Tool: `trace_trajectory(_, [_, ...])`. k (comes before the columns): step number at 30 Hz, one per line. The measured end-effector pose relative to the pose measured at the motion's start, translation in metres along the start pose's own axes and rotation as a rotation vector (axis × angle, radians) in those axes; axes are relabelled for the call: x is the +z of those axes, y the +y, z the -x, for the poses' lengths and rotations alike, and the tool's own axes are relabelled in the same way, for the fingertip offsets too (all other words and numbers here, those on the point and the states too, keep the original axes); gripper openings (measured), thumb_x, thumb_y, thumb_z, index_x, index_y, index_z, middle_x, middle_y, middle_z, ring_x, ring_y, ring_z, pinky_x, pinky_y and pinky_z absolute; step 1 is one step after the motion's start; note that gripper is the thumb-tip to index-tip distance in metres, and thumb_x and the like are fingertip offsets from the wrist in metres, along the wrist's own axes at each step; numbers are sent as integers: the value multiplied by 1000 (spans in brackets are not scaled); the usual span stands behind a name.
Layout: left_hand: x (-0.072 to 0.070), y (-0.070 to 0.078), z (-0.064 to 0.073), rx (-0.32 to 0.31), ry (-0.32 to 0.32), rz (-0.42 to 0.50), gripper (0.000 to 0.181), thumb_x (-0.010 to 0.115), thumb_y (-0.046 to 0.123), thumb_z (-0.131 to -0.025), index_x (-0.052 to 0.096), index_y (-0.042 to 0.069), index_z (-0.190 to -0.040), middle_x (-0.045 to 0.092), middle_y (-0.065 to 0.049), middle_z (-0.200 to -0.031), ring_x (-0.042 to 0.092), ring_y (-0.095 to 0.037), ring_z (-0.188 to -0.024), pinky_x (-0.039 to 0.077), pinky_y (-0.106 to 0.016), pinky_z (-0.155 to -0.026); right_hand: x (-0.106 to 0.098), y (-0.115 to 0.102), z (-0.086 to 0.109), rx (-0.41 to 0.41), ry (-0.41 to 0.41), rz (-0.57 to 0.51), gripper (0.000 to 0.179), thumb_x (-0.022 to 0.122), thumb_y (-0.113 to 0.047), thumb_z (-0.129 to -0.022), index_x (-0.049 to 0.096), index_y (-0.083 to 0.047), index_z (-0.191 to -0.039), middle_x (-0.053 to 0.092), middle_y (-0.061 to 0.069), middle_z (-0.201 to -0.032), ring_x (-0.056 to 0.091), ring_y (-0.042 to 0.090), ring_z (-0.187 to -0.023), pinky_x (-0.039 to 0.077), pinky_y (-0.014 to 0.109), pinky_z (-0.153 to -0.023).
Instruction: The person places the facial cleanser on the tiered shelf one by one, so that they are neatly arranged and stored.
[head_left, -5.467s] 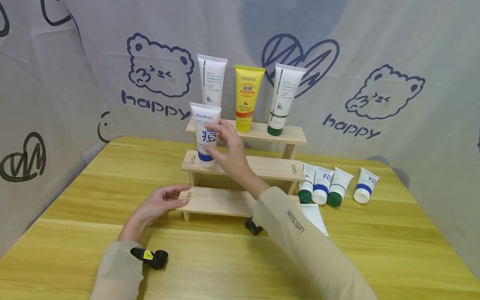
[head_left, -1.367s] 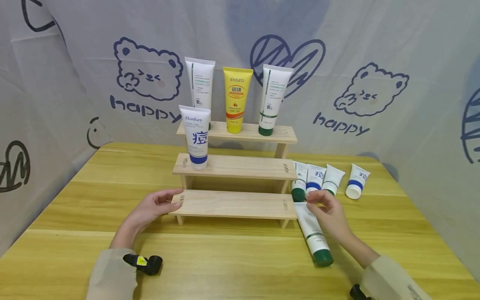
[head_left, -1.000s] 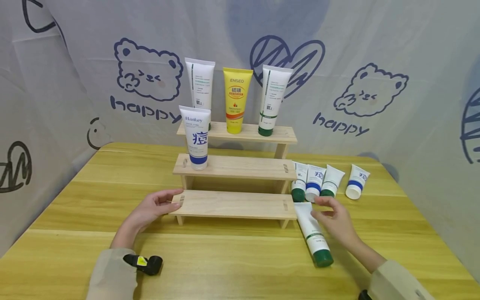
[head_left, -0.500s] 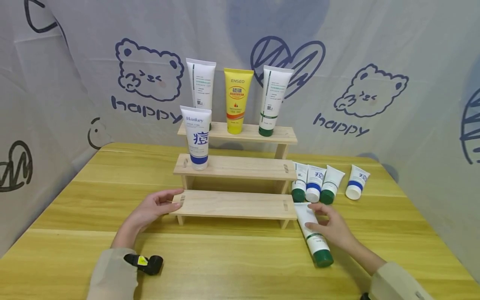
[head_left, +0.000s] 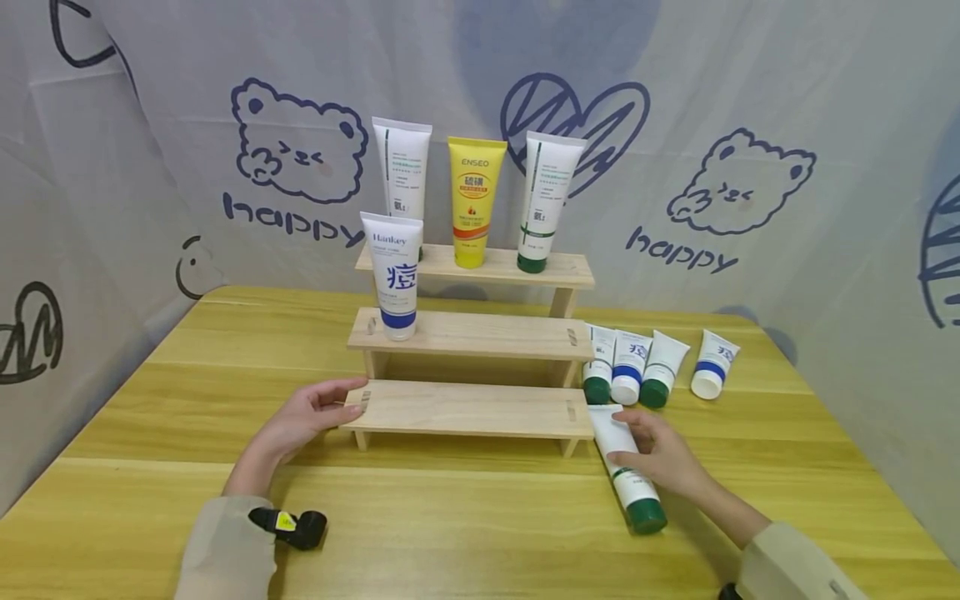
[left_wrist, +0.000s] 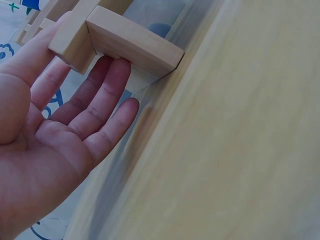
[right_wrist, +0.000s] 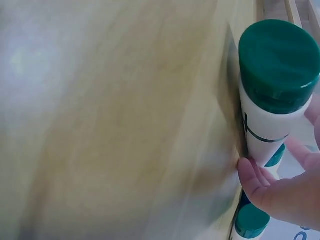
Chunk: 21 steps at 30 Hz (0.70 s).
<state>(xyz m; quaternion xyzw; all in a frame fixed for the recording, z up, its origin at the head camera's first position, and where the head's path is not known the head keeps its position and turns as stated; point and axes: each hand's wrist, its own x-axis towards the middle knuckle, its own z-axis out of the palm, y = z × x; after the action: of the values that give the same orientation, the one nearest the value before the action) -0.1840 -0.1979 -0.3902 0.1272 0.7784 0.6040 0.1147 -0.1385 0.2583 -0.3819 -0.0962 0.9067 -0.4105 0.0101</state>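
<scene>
Right hand grips a capped white tube, contents hidden; left hand holds the wooden stand.

head: forward-down, farther, whole stand | left wrist: close, stand's end | right wrist: close, tube, cap foremost | head shares both

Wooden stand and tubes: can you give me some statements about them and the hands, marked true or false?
1. The yellow tube stands on the top shelf. True.
2. The middle shelf holds three tubes. False: it holds only the Hankey tube.
3. The left hand touches the bottom shelf. True.
4. The right hand is at the yellow tube. False: it is at the large green-capped tube lying on the table.
5. The tube lying farthest right has a white cap. True.
</scene>
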Motion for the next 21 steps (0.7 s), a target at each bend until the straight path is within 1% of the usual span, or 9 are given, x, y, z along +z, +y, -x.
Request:
trace_trajectory(4, [0,0,0,-4,3,7,52,62,18,-85,43,-3,-129,47,-19,-117,46,-20,-91,43,-26,-75,-1,-1,-1,43,-36,4,45,71,-12,-76,54,5,-113,55,25,-109,56,30,-88,45,41,-73])
trace_trajectory(8, [0,-1,1,-8,9,3,53,62,19,-85,44,-3,-129,47,-18,-117,45,-20,-91,43,-25,-75,-2,-2,-1,88,-65,2,45,71,-15,-76,55,4,-114,53,25,-113,56,30,-89,46,39,-73])
trace_trajectory(12, [1,-2,1,-8,11,-6,53,62,20,-85,44,-3,-129,47,-18,-119,45,-21,-93,43,-25,-76,-3,-3,0,133,-75,-11,47,73,-13,-74,55,3,-115,54,23,-108,55,29,-88,46,36,-70])
trace_trajectory(14, [1,-2,1,-4,10,-8,53,62,20,-85,44,-3,-129,46,-18,-120,45,-21,-93,43,-25,-76,-4,-3,0,154,-86,-41,49,73,-10,-73,54,4,-115,55,23,-105,55,27,-86,45,35,-67])
trace_trajectory(17, [1,-1,1,-2,9,-3,52,62,20,-86,44,-3,-129,46,-19,-121,45,-21,-93,43,-25,-77,-5,-4,1,210,-112,-117,52,71,-7,-73,50,3,-119,55,24,-103,54,26,-83,46,35,-63])
trace_trajectory(19, [0,-1,1,1,7,-3,52,62,19,-86,43,-3,-129,45,-19,-121,45,-21,-93,43,-25,-76,-6,-3,1,254,-133,-169,53,69,-7,-75,47,2,-122,53,26,-105,53,27,-82,47,37,-61])
trace_trajectory(21, [0,0,1,-2,7,-1,53,62,19,-86,43,-3,-130,45,-19,-121,45,-21,-93,43,-25,-77,-8,-3,1,288,-146,-199,54,67,-8,-76,44,1,-124,50,28,-108,52,29,-84,48,38,-60])
